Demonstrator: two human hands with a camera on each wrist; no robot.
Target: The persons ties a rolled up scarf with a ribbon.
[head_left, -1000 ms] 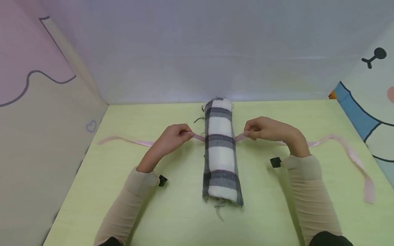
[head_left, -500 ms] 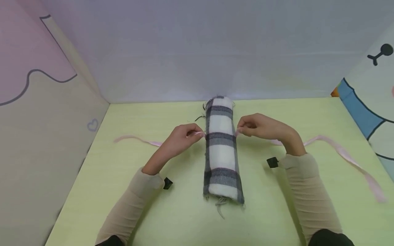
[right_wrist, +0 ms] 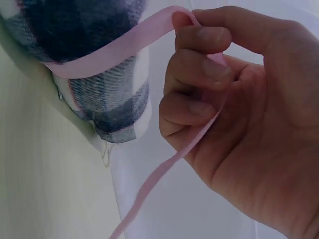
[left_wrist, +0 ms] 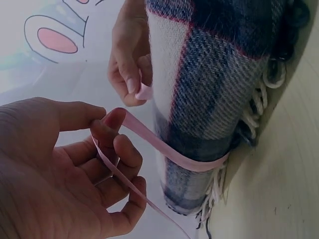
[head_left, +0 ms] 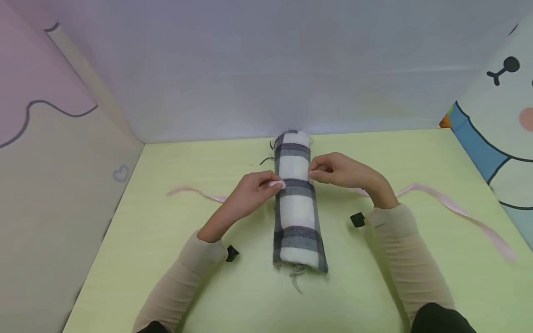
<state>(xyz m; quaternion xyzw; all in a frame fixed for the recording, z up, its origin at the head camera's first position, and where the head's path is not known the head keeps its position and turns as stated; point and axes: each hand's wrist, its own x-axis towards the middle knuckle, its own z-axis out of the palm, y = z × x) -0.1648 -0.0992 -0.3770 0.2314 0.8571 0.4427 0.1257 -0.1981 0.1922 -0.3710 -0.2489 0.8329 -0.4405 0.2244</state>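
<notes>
A rolled plaid scarf (head_left: 297,210), white and dark grey with fringes, lies lengthwise in the middle of the table. A pink ribbon (left_wrist: 184,160) passes under it and comes up both sides. My left hand (head_left: 256,192) pinches the ribbon between thumb and forefinger, at the scarf's upper left side. My right hand (head_left: 343,170) pinches the other length of ribbon (right_wrist: 114,50) at the scarf's right side. Fingertips of both hands are close over the roll, a short way apart. Under the scarf the ribbon is hidden.
The ribbon's loose tails (head_left: 462,212) trail over the pale yellow table (head_left: 258,296) to both sides. A grey-white wall (head_left: 291,69) stands along the back edge, with cartoon-printed panels at left and right. Small black blocks (head_left: 357,219) hang by the cuffs.
Both hands have moved inward along with the ribbon, from either side of the scarf to its top. The ribbon tails have been drawn in toward the middle. The scarf stays in place.
</notes>
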